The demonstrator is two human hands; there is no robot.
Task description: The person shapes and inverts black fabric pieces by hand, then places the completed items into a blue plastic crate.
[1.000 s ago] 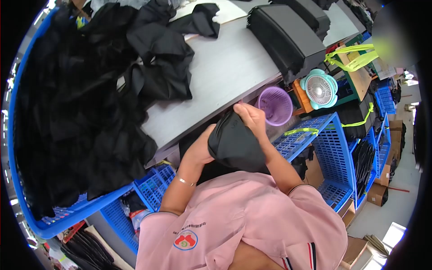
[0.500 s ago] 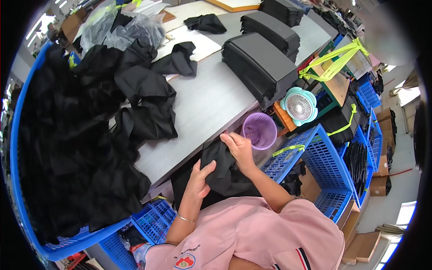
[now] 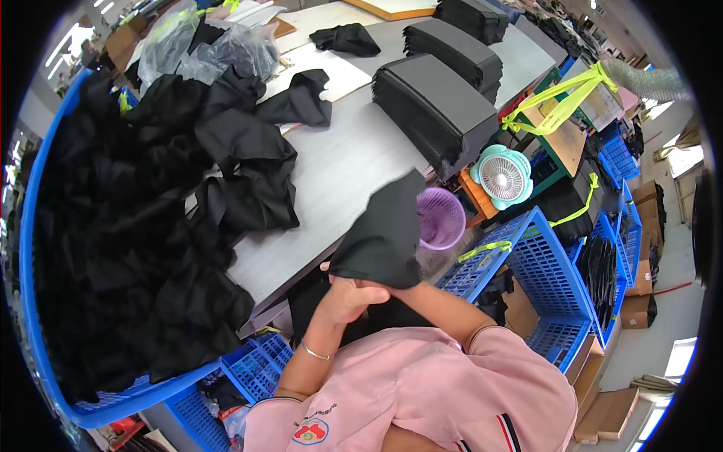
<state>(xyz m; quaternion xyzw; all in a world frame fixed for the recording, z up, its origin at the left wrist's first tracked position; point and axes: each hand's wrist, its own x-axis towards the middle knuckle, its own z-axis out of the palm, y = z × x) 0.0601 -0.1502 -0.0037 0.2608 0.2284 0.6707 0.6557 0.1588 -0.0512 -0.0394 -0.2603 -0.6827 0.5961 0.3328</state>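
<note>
A black cloth piece, shaped like a pouch with a peaked top, stands up in front of the table edge. My left hand pinches its lower rim, thumb along the near side and fingers partly behind. The cloth covers my right hand, which seems to be inside it; only my right forearm shows below, so its fingers are hidden. Just beyond the cloth is a purple basket, partly covered by it. More black fabric lies across my lap.
At left, a large blue bin overflows with black fabric pieces onto the grey table. Stacks of black panels stand at the back. A turquoise fan and blue crates are at right.
The crumpled black cloth between my hands has been opened out and raised over my right hand, which was visible before. My left hand has moved slightly to the right, to the cloth's lower rim.
</note>
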